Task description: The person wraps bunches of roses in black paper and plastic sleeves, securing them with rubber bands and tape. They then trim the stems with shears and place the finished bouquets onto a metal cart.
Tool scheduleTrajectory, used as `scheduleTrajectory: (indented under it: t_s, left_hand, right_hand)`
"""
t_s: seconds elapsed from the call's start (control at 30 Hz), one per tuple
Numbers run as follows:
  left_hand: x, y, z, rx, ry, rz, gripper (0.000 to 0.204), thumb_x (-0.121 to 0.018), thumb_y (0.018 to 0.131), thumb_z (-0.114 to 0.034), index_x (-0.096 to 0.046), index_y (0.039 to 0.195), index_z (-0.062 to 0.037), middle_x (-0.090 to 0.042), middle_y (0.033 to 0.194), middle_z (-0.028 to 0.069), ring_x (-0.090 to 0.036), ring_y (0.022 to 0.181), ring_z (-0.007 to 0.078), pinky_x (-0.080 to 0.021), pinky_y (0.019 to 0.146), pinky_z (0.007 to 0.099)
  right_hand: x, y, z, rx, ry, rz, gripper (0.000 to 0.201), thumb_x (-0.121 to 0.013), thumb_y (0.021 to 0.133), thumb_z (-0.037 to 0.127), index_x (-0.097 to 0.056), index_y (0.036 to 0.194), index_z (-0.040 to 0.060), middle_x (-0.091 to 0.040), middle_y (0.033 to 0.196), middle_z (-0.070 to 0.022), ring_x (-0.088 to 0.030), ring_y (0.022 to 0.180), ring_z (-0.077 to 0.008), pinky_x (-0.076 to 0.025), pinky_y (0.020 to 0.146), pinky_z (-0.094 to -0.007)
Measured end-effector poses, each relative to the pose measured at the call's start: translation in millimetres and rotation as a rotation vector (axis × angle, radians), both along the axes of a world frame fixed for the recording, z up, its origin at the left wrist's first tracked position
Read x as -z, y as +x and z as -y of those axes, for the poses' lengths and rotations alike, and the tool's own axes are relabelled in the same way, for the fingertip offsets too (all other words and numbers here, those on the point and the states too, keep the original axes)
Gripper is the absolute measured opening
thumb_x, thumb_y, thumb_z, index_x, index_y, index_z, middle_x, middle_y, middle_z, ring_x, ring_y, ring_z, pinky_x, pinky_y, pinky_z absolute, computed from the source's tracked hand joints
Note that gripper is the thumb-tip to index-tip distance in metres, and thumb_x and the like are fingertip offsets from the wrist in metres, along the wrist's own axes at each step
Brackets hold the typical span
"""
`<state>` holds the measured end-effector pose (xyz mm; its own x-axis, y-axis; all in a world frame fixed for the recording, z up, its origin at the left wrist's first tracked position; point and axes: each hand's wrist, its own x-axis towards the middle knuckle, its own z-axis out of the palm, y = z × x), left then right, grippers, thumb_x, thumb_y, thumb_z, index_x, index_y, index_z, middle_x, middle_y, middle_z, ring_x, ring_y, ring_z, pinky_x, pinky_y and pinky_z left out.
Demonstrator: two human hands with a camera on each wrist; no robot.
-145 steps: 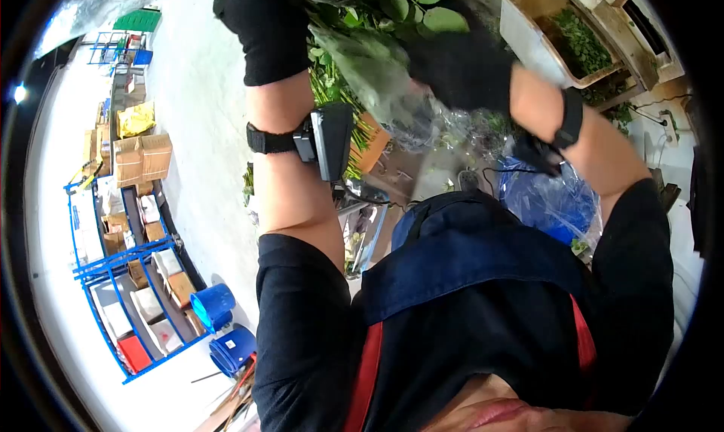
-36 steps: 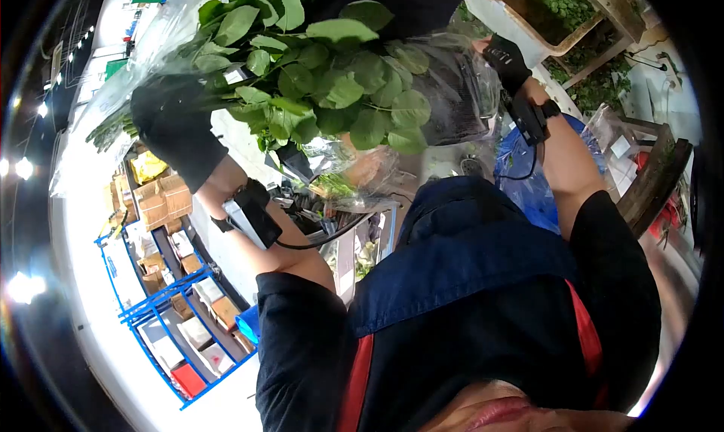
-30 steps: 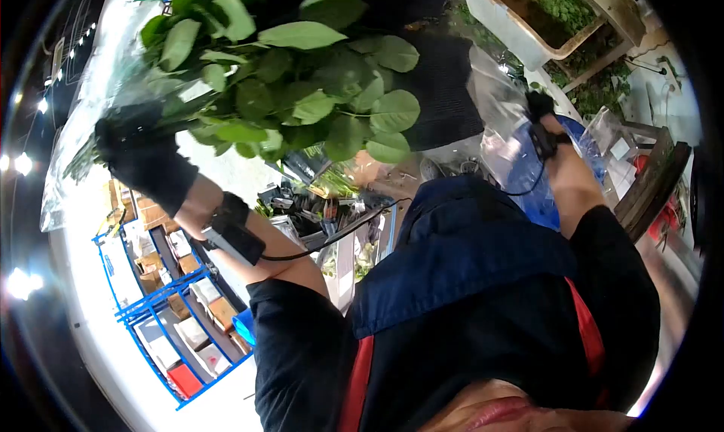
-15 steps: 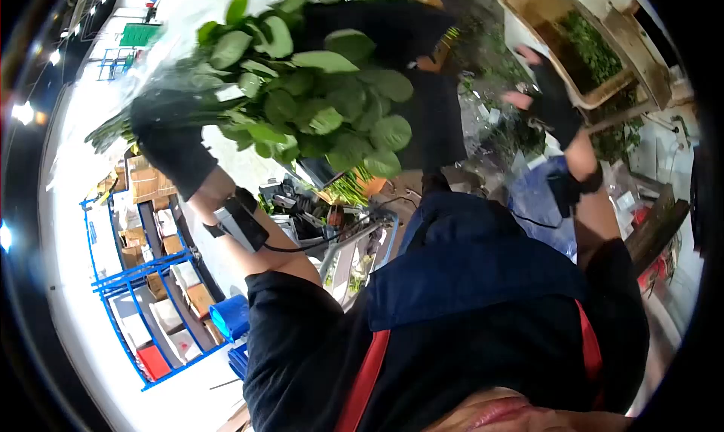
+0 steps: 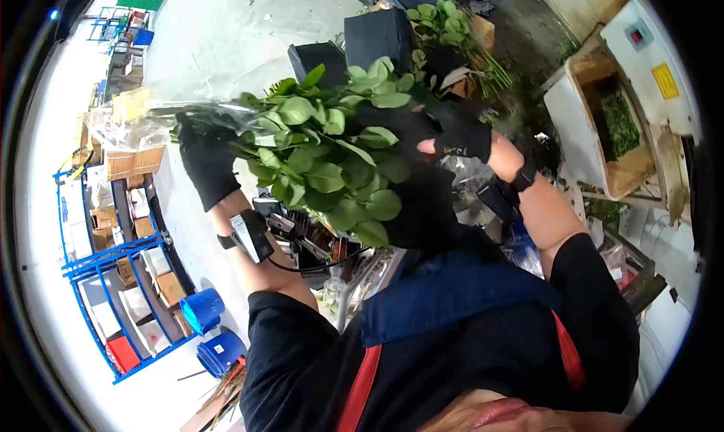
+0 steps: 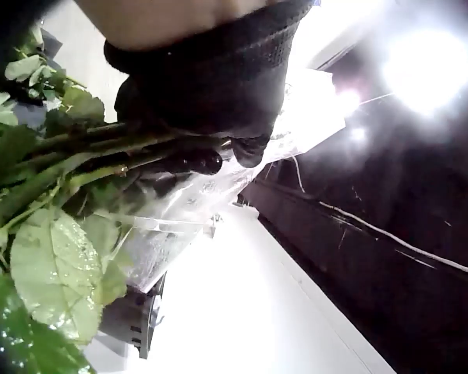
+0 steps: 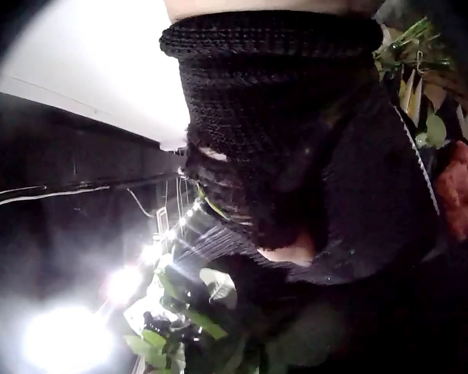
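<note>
My gloved left hand grips a bunch of leafy green stems near its cut ends, fingers curled round the stalks in the left wrist view. Clear plastic film hangs around those stalks. Wet drops show on a broad leaf. A black ribbed wrap covers the far end of the bunch, and whatever it encloses is hidden. Against this wrap is my gloved right hand, its bare thumb tip showing in the head view. Up close, the right wrist view has curled fingers on the black material.
Beyond the bunch stand black boxes, with another leafy bunch beside them. A white machine with a leaf-filled bin is at right. Blue shelving and blue buckets stand to the left. Plastic scraps lie below the right hand.
The right hand held clear film at the right, let go, and has come left to the black wrap. The left hand keeps the bunch, and the view has swung around.
</note>
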<state>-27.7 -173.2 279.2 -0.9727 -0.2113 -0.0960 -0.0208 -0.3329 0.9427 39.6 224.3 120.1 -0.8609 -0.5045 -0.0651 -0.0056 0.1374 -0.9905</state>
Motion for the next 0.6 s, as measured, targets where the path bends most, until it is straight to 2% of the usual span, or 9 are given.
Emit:
scheduleTrajectory:
  t_s: [0.1, 0.23, 0.3, 0.33, 0.4, 0.43, 0.47, 0.57, 0.6]
  left_hand:
    - [3, -48, 60, -0.060, 0.045, 0.069, 0.042, -0.058, 0.086, -0.050, -0.061, 0.089, -0.0079, -0.062, 0.068, 0.0071, -0.058, 0.058, 0.0224, -0.047, 0.056, 0.0335]
    - [-29, -70, 119, -0.036, 0.012, 0.089, 0.044, -0.062, 0.083, -0.051, -0.060, 0.079, -0.0074, -0.056, 0.058, 0.0057, -0.052, 0.049, 0.0170, -0.043, 0.051, 0.0299]
    - [-45, -68, 142, -0.260, -0.196, 0.035, 0.044, -0.063, 0.083, -0.050, -0.054, 0.072, -0.0085, -0.054, 0.057, 0.0045, -0.051, 0.050, 0.0168, -0.043, 0.052, 0.0288]
    - [-52, -66, 151, -0.376, -0.319, -0.032, 0.045, -0.063, 0.083, -0.050, -0.053, 0.070, -0.0086, -0.053, 0.056, 0.0046, -0.051, 0.051, 0.0171, -0.044, 0.052, 0.0288]
    - [-78, -67, 225, -0.278, -0.304, 0.068, 0.047, -0.062, 0.083, -0.053, -0.054, 0.069, -0.0082, -0.055, 0.057, 0.0065, -0.054, 0.053, 0.0178, -0.044, 0.054, 0.0282]
    - [-95, -57, 198, -0.402, -0.446, 0.115, 0.049, -0.060, 0.084, -0.054, -0.056, 0.069, -0.0074, -0.058, 0.059, 0.0075, -0.056, 0.055, 0.0182, -0.045, 0.055, 0.0278]
    - [-107, -57, 224, -0.329, -0.466, 0.104, 0.050, -0.057, 0.085, -0.054, -0.059, 0.071, -0.0068, -0.061, 0.061, 0.0080, -0.058, 0.057, 0.0180, -0.046, 0.056, 0.0278]
    - [-126, -55, 202, -0.453, -0.603, -0.037, 0.050, -0.054, 0.088, -0.053, -0.062, 0.073, -0.0053, -0.062, 0.064, 0.0075, -0.058, 0.058, 0.0165, -0.045, 0.056, 0.0261]
    - [-131, -57, 195, -0.443, -0.591, -0.083, 0.050, -0.053, 0.089, -0.051, -0.063, 0.073, -0.0049, -0.063, 0.065, 0.0074, -0.057, 0.058, 0.0160, -0.044, 0.055, 0.0252]
  right_hand:
    - [22, -34, -17, 0.000, 0.125, -0.169, 0.070, -0.075, 0.066, 0.035, -0.052, 0.119, -0.0043, -0.061, 0.104, -0.0203, -0.061, 0.096, -0.0289, -0.046, 0.085, -0.0354]
    - [2, -61, -67, -0.102, 0.286, 0.003, 0.069, -0.073, 0.064, 0.039, -0.056, 0.114, -0.0055, -0.062, 0.106, -0.0202, -0.059, 0.101, -0.0288, -0.044, 0.088, -0.0374]
    - [-21, -69, -76, -0.081, 0.329, 0.079, 0.065, -0.073, 0.061, 0.030, -0.057, 0.113, -0.0055, -0.062, 0.108, -0.0184, -0.059, 0.100, -0.0284, -0.045, 0.086, -0.0364]
    - [1, -68, -91, -0.022, 0.201, 0.133, 0.049, -0.069, 0.069, 0.028, -0.063, 0.106, -0.0034, -0.066, 0.097, -0.0140, -0.062, 0.086, -0.0254, -0.048, 0.081, -0.0350]
    - [-8, -64, -68, 0.188, -0.173, 0.490, 0.043, -0.070, 0.071, 0.026, -0.064, 0.105, 0.0009, -0.066, 0.097, -0.0104, -0.062, 0.084, -0.0234, -0.048, 0.080, -0.0331]
    - [-7, -64, -60, 0.262, -0.289, 0.601, 0.041, -0.071, 0.072, 0.025, -0.065, 0.105, 0.0026, -0.066, 0.097, -0.0090, -0.062, 0.083, -0.0225, -0.049, 0.080, -0.0323]
    - [17, -65, -60, 0.252, -0.257, 0.591, 0.041, -0.071, 0.072, 0.025, -0.064, 0.106, 0.0033, -0.066, 0.098, -0.0085, -0.062, 0.084, -0.0220, -0.049, 0.080, -0.0319]
    - [66, -77, -33, 0.197, -0.114, 0.647, 0.044, -0.073, 0.071, 0.021, -0.062, 0.110, 0.0036, -0.065, 0.103, -0.0087, -0.062, 0.089, -0.0211, -0.049, 0.082, -0.0309]
    - [91, -94, -19, 0.062, 0.271, 0.409, 0.048, -0.074, 0.071, 0.021, -0.059, 0.113, 0.0017, -0.064, 0.106, -0.0107, -0.060, 0.095, -0.0220, -0.048, 0.084, -0.0317]
